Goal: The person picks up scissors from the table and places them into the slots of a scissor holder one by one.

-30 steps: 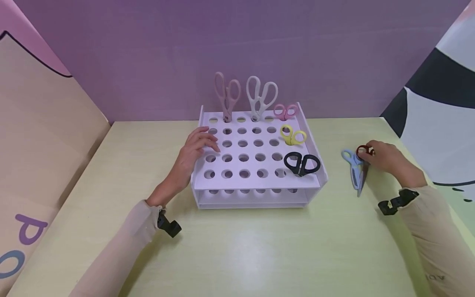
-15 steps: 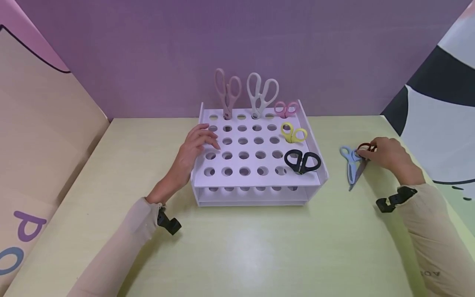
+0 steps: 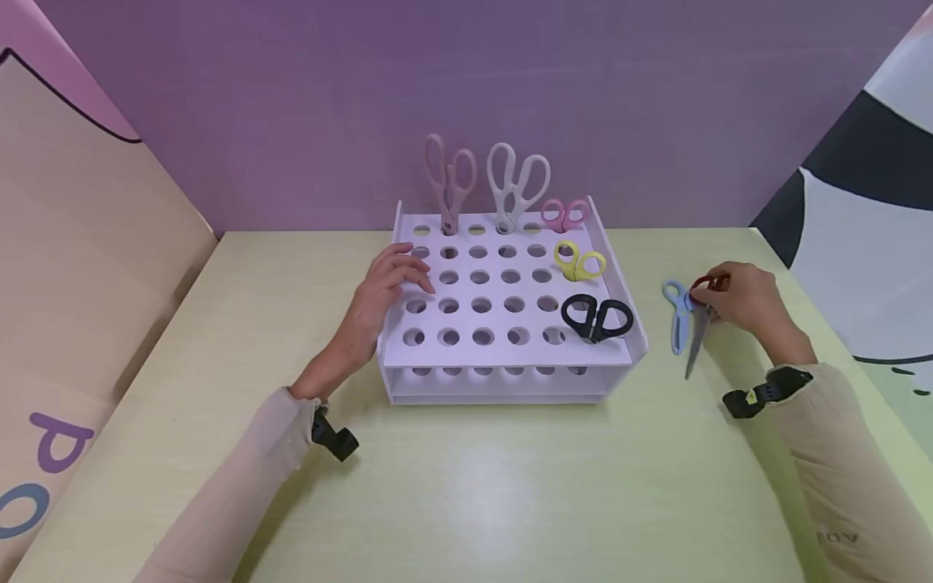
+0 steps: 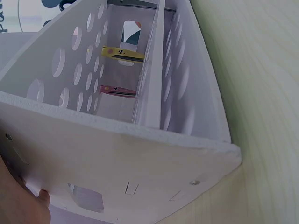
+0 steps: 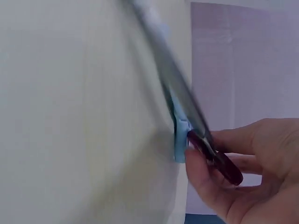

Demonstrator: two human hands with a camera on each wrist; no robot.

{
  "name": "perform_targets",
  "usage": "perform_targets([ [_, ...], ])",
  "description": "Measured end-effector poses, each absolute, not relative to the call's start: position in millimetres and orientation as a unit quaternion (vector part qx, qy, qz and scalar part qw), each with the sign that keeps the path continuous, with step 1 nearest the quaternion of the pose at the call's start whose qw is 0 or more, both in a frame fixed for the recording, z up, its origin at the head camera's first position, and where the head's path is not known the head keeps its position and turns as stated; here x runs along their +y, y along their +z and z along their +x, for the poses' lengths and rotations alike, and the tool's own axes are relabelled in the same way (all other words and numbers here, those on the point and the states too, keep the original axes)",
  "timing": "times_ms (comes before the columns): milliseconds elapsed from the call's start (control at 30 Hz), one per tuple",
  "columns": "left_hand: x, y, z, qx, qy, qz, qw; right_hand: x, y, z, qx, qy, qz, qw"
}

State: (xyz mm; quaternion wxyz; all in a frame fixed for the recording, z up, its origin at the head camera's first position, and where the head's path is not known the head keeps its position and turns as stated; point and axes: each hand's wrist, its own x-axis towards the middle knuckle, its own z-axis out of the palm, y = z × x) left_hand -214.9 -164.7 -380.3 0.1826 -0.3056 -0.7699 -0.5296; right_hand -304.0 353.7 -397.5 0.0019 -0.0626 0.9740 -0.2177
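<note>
My left hand [image 3: 368, 312] holds the left side of a white rack [image 3: 503, 356], its fingers bent over the side wall; in the left wrist view a fingertip [image 4: 44, 196] lies against the outer panel. At the right, my right hand [image 3: 747, 300] pinches dark red-handled scissors [image 3: 700, 336] by the finger loops, blades pointing down toward the front. Thumb and fingers meet around the red handle [image 5: 226, 168] in the right wrist view. Light blue scissors [image 3: 679, 324] lie on the table just left of them, partly hidden behind the blades in that view.
Standing in the rack's holes are mauve scissors [image 3: 449, 186], white scissors [image 3: 513, 190], small pink scissors [image 3: 564, 217], yellow scissors [image 3: 579, 263] and black scissors [image 3: 596, 317]. A purple wall [image 3: 364, 113] rises behind the pale table [image 3: 466, 486].
My right hand has shifted slightly left and back with the red scissors, whose blades have swung apart from the blue pair. The left hand stays at the rack.
</note>
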Motion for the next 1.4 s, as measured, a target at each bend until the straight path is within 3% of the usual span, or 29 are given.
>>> perform_targets([
  [367,-165.1,-381.7,-215.1,-0.772,-0.527,-0.306,0.182,346.1,-392.7,-293.8,0.953,-0.296,-0.055,-0.042],
  [933,-164.6,-381.7,-214.9,-0.772,-0.532,-0.302,0.176,317.6,-341.8,-262.4,0.948,-0.302,-0.055,-0.090],
  [1400,-164.1,-382.3,-214.4,-0.765,-0.541,-0.299,0.179,288.1,-297.4,-227.7,0.924,-0.314,-0.079,-0.203],
])
